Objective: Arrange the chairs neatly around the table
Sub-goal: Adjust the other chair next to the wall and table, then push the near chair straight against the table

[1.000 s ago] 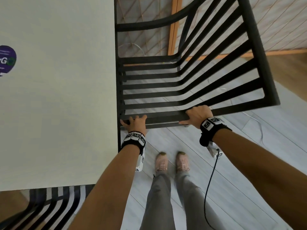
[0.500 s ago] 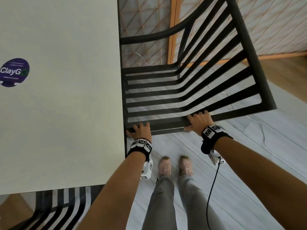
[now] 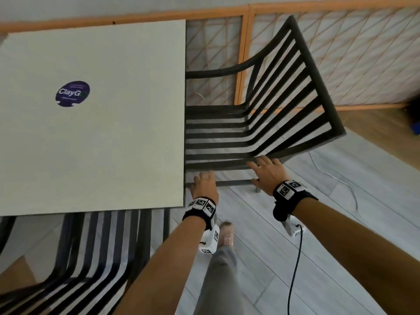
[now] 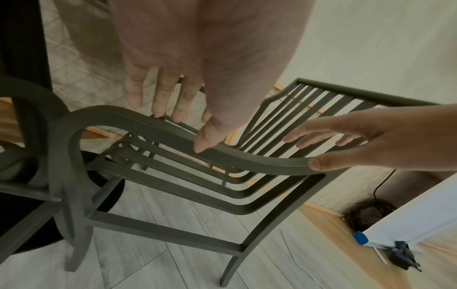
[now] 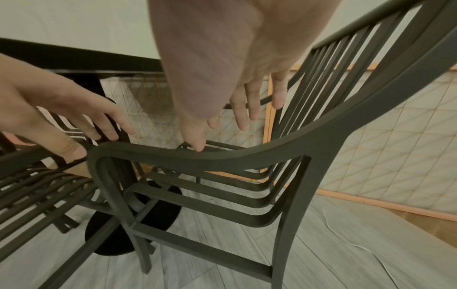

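Observation:
A dark slatted armchair (image 3: 216, 156) stands at the right side of the white square table (image 3: 113, 144), its seat front at the table edge and its backrest (image 3: 318, 87) leaning away to the right. My left hand (image 3: 204, 183) and right hand (image 3: 267, 171) hover over its near armrest (image 4: 148, 125) with fingers straight. In the wrist views only the thumb tips touch the rail: the left thumb (image 4: 204, 144) and the right thumb (image 5: 197, 147). A second slatted chair (image 3: 145, 235) sits tucked under the table's near side.
A lattice screen with an orange frame (image 3: 363, 53) runs close behind the armchair. The table's black round base (image 5: 153, 221) stands under the top. A thin white cable (image 3: 336, 178) lies on the grey plank floor, and a coiled cable (image 4: 368, 213) lies by the wall.
Both hands gripped the near armrest before; now their fingers have straightened and lifted off it. The view has drawn back, showing more of the table and the second chair.

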`<control>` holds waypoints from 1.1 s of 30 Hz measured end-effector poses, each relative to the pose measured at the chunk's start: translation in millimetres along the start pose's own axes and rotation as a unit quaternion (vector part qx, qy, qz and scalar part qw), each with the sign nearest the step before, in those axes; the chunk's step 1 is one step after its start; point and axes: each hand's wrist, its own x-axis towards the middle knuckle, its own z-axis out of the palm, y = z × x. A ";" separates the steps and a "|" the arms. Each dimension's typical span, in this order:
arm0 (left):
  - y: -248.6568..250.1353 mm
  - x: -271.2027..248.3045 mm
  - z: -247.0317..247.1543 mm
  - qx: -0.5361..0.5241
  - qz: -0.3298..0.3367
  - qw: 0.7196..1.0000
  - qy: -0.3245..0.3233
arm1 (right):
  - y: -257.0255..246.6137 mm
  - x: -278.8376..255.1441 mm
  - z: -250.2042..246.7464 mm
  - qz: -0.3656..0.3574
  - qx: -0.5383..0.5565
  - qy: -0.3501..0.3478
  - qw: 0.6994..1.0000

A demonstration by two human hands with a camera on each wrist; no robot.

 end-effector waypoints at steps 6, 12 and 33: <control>-12.0 -116.5 0.4 -0.009 0.020 1.000 -0.006 | -50.8 -94.0 -8.5 -0.020 0.058 0.026 0.998; -53.0 -240.7 -41.9 -0.114 0.082 0.990 -0.012 | -120.7 -180.8 -54.3 -0.114 0.111 0.037 0.987; -505.4 -413.5 -107.7 -0.031 -0.068 0.994 -0.076 | -471.6 -277.9 -93.4 -0.248 0.188 0.010 0.950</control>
